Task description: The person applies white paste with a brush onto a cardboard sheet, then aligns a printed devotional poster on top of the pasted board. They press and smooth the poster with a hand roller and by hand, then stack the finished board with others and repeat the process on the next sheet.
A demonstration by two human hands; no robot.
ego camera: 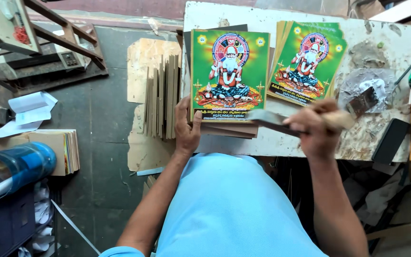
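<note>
The left hand [187, 127] presses its fingers on the lower left corner of a green printed picture [229, 74] topping a stack of boards at the table's [281, 143] near edge. It looks light, thin, glossy, best held by its edges. The right hand [313, 129] grips a brush [274, 120]. A blue bin [5, 223] holds paper scraps.

floor [101, 143]: dark grey, littered | worktable [281, 143]: white, glue-stained | metal frame [63, 38]: top left, perhaps a machine
</note>
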